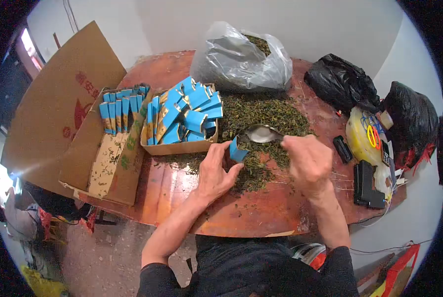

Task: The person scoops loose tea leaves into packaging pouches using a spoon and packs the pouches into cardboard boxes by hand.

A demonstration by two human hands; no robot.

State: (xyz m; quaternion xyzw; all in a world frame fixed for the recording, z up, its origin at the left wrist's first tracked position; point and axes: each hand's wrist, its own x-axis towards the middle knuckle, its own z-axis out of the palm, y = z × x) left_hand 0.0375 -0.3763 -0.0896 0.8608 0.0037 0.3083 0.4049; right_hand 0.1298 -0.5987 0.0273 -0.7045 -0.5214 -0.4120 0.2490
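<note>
My left hand (pixel 216 171) is closed around a small blue packet (pixel 238 150), held upright over the table near a heap of dried leaves (pixel 268 111). In my right hand (pixel 309 161) is the handle of a metal spoon (pixel 262 133). The spoon's bowl lies just above and to the right of the packet, over the leaves. Whether any leaves are in the packet, I cannot tell. Left of my left hand stands a cardboard box (pixel 179 148) heaped with several blue packets (pixel 195 120).
A long carton (pixel 125 185) at the left holds blue packets in rows at its far end. Behind the heap stands a clear plastic bag (pixel 241 62) of leaves. Black bags (pixel 340 81), yellow-handled scissors (pixel 373 137) and a black case (pixel 366 185) sit at the right of the wooden table (pixel 231 222).
</note>
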